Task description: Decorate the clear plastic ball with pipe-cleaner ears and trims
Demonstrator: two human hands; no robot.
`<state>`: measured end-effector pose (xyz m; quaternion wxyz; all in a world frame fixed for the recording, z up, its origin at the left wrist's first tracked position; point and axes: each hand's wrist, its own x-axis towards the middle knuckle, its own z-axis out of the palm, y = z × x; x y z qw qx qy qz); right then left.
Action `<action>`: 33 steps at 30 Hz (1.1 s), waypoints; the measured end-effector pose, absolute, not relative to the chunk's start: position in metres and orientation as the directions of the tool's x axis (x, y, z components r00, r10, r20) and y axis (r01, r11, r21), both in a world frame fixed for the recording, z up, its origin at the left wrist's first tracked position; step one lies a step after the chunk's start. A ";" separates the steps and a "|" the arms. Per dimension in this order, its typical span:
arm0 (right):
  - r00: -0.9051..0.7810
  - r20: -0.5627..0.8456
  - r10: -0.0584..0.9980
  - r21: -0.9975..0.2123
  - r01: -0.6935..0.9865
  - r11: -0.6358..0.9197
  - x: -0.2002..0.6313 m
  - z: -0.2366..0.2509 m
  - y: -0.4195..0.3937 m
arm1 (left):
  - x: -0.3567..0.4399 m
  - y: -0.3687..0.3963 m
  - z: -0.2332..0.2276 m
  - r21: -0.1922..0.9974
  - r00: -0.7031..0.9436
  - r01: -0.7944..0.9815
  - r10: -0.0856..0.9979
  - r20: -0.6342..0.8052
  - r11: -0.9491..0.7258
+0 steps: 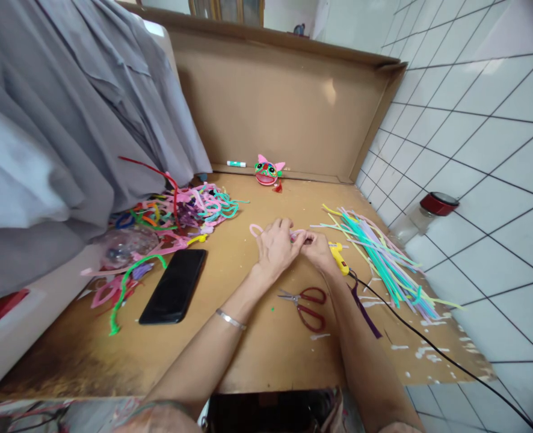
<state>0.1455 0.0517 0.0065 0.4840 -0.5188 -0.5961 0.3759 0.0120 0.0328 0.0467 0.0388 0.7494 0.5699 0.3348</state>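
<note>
My left hand (276, 245) is closed around a pink pipe cleaner (255, 229), whose bent loop sticks out beyond the fingers on the left. My right hand (319, 250) meets it fingertip to fingertip, pinched at the other end of the pink piece. The fingers hide most of what lies between them. Just right of my right hand rests a yellow glue gun (339, 258), partly covered by it. Red-handled scissors (309, 305) lie with blades apart on the table between my forearms.
Loose pipe cleaners (379, 258) are heaped at right near a glass jar (422, 213). A tangled colourful pile (194, 207) and a black phone (174, 285) lie left. A tiger-like ornament (268, 171) and a marker (236, 163) sit by the cardboard (275, 108). The glue gun's cord (424, 341) trails right.
</note>
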 end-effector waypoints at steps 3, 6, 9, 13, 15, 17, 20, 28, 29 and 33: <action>0.006 0.181 0.983 -0.950 0.260 0.173 0.145 0.006 0.052 | 0.011 0.033 0.049 0.436 0.123 0.838 0.892 0.434 -0.328; 0.039 0.200 0.979 -0.938 0.296 0.180 0.144 0.005 0.052 | 0.013 0.032 0.050 0.447 0.099 0.839 0.895 0.436 -0.311; 0.029 0.228 0.973 -0.933 0.294 0.210 0.144 0.005 0.052 | 0.016 0.031 0.051 0.444 0.088 0.848 0.904 0.419 -0.289; 0.033 0.223 0.974 -0.936 0.286 0.204 0.145 0.004 0.052 | 0.019 0.030 0.054 0.425 0.092 0.863 0.911 0.403 -0.275; 0.036 0.222 0.974 -0.936 0.288 0.203 0.145 0.004 0.052 | 0.019 0.031 0.055 0.422 0.092 0.865 0.911 0.402 -0.273; 0.032 0.220 0.975 -0.937 0.285 0.202 0.144 0.004 0.052 | 0.018 0.031 0.056 0.425 0.090 0.866 0.917 0.389 -0.265; 0.027 0.207 0.978 -0.942 0.274 0.192 0.143 0.005 0.052 | 0.017 0.031 0.056 0.427 0.091 0.867 0.925 0.369 -0.256; 0.018 0.198 0.980 -0.939 0.290 0.185 0.141 0.009 0.048 | 0.015 0.035 0.050 0.422 0.100 0.862 0.909 0.404 -0.282; 0.019 0.195 0.981 -0.938 0.294 0.181 0.141 0.010 0.047 | 0.015 0.036 0.049 0.423 0.099 0.860 0.907 0.409 -0.285; 0.014 0.185 0.983 -0.945 0.277 0.174 0.140 0.010 0.047 | 0.014 0.037 0.046 0.433 0.088 0.854 0.900 0.427 -0.289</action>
